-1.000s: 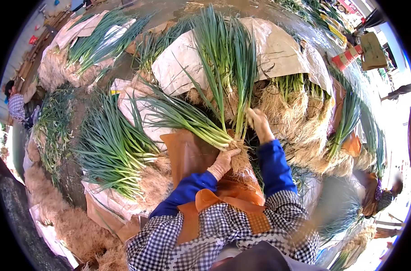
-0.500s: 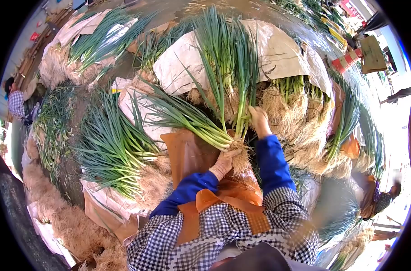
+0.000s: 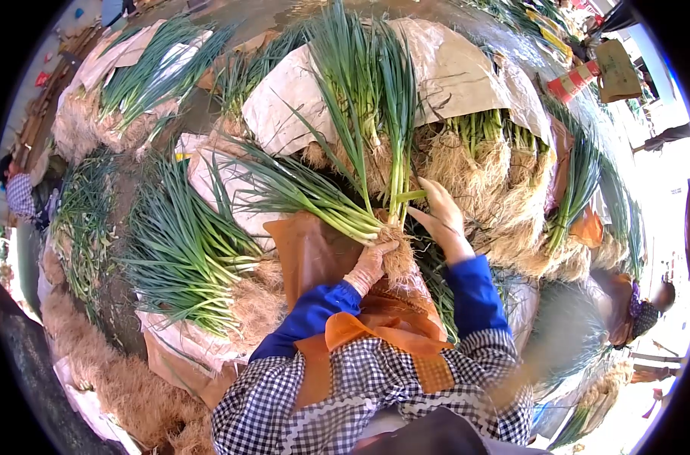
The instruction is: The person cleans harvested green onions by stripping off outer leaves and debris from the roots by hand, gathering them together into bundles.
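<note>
My left hand (image 3: 368, 267), in a pale glove, is closed around several green onions (image 3: 345, 218) just above their tangled roots (image 3: 399, 256). Some stalks lean left across the hand; others stand upright. At the right side of the upright stalks, my right hand (image 3: 445, 218) holds a short green leaf strip (image 3: 412, 196) that sticks out sideways from them. Its thumb lies below the strip and its fingers above. Beneath the roots is my orange apron (image 3: 387, 322).
A large pile of rooted green onions (image 3: 474, 171), partly under a pale sheet (image 3: 455, 72), lies ahead. Another green onion heap (image 3: 197, 265) is to my left. A person (image 3: 20, 191) is at the far left, and another person (image 3: 639, 318) at the right.
My right hand has moved slightly down and right, away from the upright stalks, and a leaf strip now stretches between it and them. My left hand keeps its hold near the roots.
</note>
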Motion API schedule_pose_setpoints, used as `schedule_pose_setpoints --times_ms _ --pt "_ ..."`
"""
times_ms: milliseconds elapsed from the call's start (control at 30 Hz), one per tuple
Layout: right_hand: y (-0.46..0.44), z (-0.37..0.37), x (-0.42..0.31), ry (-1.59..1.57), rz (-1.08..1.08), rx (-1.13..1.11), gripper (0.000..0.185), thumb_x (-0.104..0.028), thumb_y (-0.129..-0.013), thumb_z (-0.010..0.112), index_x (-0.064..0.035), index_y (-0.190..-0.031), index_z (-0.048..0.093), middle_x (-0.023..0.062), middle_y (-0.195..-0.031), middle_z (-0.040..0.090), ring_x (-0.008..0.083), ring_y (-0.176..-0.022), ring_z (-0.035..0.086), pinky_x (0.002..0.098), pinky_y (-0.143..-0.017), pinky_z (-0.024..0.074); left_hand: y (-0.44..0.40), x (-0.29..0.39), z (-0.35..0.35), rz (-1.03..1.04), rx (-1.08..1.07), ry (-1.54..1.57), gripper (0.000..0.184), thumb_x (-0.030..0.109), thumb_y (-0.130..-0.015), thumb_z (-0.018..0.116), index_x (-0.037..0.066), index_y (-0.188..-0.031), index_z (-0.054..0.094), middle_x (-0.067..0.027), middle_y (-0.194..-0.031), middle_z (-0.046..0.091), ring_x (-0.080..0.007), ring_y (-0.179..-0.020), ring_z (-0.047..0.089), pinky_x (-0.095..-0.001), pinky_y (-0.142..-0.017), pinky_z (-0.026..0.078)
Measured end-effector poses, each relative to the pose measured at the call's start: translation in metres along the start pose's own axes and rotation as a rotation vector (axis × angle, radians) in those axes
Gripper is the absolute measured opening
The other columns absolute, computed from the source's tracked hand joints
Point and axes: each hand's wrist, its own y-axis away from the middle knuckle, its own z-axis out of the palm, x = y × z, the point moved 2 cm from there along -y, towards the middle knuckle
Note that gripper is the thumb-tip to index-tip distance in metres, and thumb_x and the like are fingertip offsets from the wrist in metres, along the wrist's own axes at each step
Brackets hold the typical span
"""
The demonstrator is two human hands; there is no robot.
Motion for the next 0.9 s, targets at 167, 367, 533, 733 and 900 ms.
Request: schedule_pose_setpoints --times_ms 167,367,533,733,900 --pt "0.001 0.031 0.004 -0.202 0.068 -0.680 0.025 -0.025 -0.089 0.051 -0.0025 -0.091 0.061 0.0156 -0.084 0.062 0.0290 -0.077 0.061 0.0349 -0.073 0.0499 -0.003 0.007 -0.011 0.013 -0.069 0.057 0.037 -0.006 -0.079 0.052 0.003 -0.115 0.051 -0.0114 -0.102 0.061 -0.0246 -0.093 0.061 -0.0376 -0.083 0.052" --pt "0.161 -0.004 0.119 -0.702 0.391 -0.808 0.023 -0.019 -0.089 0.051 -0.0029 -0.101 0.063 0.0175 -0.091 0.064 0.0262 -0.080 0.063 0.0306 -0.070 0.0500 0.002 0.022 0.005 0.032 -0.111 0.065 0.032 0.000 -0.080 0.052 -0.001 -0.112 0.051 -0.0152 -0.099 0.061 -0.0296 -0.094 0.060 -0.0420 -0.087 0.050" --pt "0.088 0.012 0.092 -0.189 0.269 -0.433 0.034 -0.026 -0.090 0.050 -0.0020 -0.111 0.059 0.0090 -0.100 0.065 0.0247 -0.088 0.062 0.0363 -0.080 0.0495 0.013 0.034 0.025 -0.019 -0.155 0.147 0.038 0.001 -0.082 0.051 -0.001 -0.119 0.046 -0.0189 -0.108 0.058 -0.0321 -0.097 0.059 -0.0425 -0.086 0.051" --pt "0.000 0.129 0.007 -2.190 0.591 -0.542 0.043 -0.035 -0.090 0.051 -0.0013 -0.118 0.050 0.0049 -0.104 0.060 0.0184 -0.093 0.058 0.0352 -0.084 0.0501 0.035 0.058 0.050 -0.090 -0.235 0.257 0.041 0.008 -0.084 0.047 -0.003 -0.124 0.044 -0.0192 -0.119 0.054 -0.0336 -0.099 0.058 -0.0464 -0.087 0.049" --pt "0.033 0.127 -0.010 -2.026 0.481 -0.461 0.041 -0.033 -0.088 0.055 -0.0012 -0.113 0.053 0.0040 -0.101 0.061 0.0174 -0.090 0.059 0.0336 -0.080 0.0507 0.038 0.064 0.041 0.087 -0.176 0.214 0.046 0.013 -0.083 0.049 -0.003 -0.126 0.042 -0.0220 -0.121 0.051 -0.0348 -0.100 0.057 -0.0473 -0.086 0.049"
